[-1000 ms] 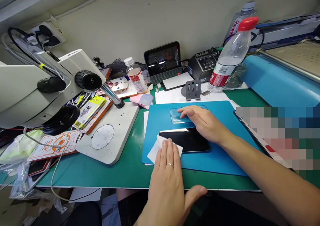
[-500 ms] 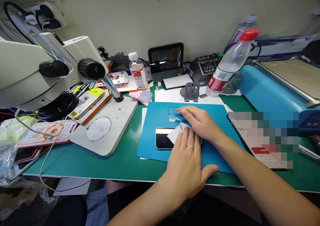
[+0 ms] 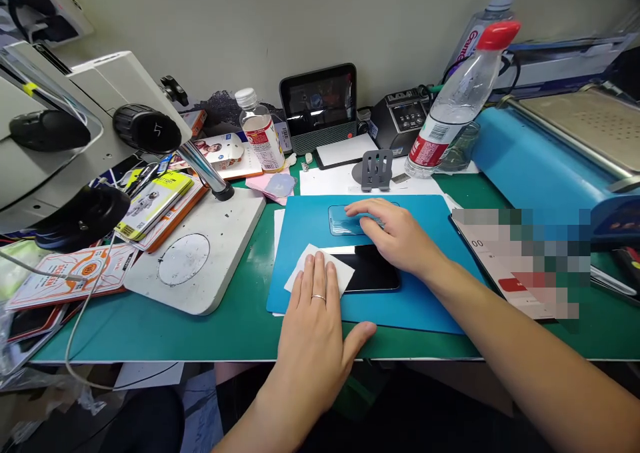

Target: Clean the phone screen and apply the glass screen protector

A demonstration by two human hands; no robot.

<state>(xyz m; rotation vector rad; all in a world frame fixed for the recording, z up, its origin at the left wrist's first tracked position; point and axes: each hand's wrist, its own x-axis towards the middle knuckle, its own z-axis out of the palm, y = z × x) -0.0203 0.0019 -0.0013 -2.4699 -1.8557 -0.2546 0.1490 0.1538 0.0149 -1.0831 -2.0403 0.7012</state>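
Observation:
A phone (image 3: 376, 269) lies flat, dark screen up, on a blue mat (image 3: 425, 306). My left hand (image 3: 316, 313) presses a white wipe (image 3: 296, 276) flat over the phone's left end, fingers stretched out and thumb apart. At the phone's far right corner rests my right hand (image 3: 400, 236), its fingers loosely bent and apart, with nothing seen in them. Beneath those fingers, behind the phone, a clear glass screen protector (image 3: 343, 221) lies on the mat, partly covered by the hand.
On the left stands a microscope with a white base (image 3: 230, 259), beside stacked boxes (image 3: 155, 203). Behind the mat are a grey phone stand (image 3: 377, 170), a small display (image 3: 320, 103) and a red-capped bottle (image 3: 440, 129). A blue machine (image 3: 540, 166) and a large lit screen (image 3: 505, 259) occupy the right.
My left hand has slid the wipe leftward along the phone, from its middle to its left end, uncovering the right part. My right hand stays near the far side. The view has shifted slightly.

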